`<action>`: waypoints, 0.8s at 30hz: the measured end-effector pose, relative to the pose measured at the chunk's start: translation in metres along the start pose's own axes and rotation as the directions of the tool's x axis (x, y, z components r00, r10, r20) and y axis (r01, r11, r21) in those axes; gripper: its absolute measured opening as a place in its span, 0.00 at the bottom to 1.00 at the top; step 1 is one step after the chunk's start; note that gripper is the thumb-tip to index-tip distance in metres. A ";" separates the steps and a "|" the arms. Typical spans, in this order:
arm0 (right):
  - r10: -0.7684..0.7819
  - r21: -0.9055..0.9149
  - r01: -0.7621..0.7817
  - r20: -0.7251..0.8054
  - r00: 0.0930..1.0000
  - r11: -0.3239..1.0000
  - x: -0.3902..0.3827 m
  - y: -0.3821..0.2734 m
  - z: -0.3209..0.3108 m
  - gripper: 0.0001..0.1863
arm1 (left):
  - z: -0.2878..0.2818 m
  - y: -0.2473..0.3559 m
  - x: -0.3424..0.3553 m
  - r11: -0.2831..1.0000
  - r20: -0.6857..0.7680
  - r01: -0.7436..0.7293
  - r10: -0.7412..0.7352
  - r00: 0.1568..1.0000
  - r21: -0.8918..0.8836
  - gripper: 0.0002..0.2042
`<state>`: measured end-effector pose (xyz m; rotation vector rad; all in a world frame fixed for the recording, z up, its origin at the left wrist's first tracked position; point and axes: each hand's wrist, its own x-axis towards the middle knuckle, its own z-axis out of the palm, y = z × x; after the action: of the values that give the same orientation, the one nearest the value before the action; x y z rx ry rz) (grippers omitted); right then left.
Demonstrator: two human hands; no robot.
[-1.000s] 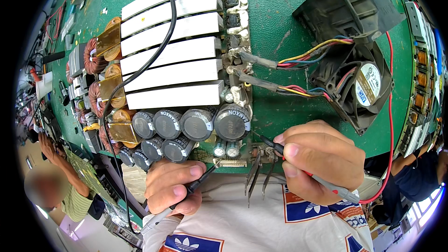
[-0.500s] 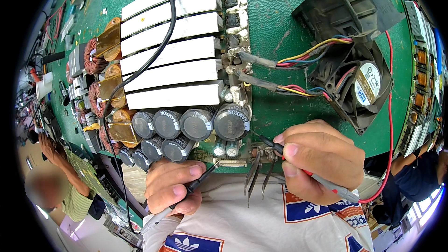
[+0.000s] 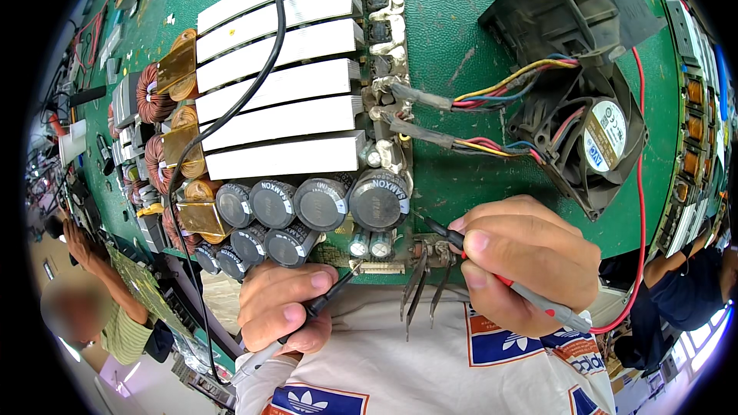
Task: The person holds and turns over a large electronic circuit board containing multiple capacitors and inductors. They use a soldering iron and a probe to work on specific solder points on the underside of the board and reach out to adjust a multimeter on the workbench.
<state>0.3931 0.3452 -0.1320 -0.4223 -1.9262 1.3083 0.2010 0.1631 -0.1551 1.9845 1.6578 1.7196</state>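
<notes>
Between the fingers of my left hand is a black and grey test probe. Its tip points up and right, close to a pale connector on the near edge of a circuit board. My right hand grips a red and grey test probe with a black front end. That tip is beside the rightmost large round capacitor; whether it touches the board I cannot tell. White heat sink fins and copper-wound coils fill the rest of the board. Bent metal prongs stick out at the near edge.
Two black fans lie to the right, a shrouded one and an open one, joined to the board by coloured wires. A black lead crosses the fins. A red lead runs down the right. Other people sit at both sides.
The board has shifted very slightly to the left. Both hands keep their probes in nearly the same places.
</notes>
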 end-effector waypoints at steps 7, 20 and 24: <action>-0.002 0.016 0.003 -0.023 1.000 1.000 0.000 0.000 0.001 0.15 | -0.001 0.000 0.000 1.000 0.015 0.000 0.000 1.000 0.005 0.14; 0.004 0.012 -0.004 -0.011 1.000 1.000 0.000 0.000 -0.001 0.15 | -0.001 0.001 0.000 1.000 0.010 0.011 -0.011 1.000 0.010 0.13; 0.009 0.034 -0.008 -0.014 1.000 0.999 -0.002 0.000 -0.001 0.15 | 0.003 0.000 0.001 1.000 -0.035 0.009 -0.009 0.999 -0.009 0.12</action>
<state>0.3948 0.3450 -0.1327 -0.4219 -1.8895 1.3380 0.2033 0.1657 -0.1551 1.9517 1.6634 1.7654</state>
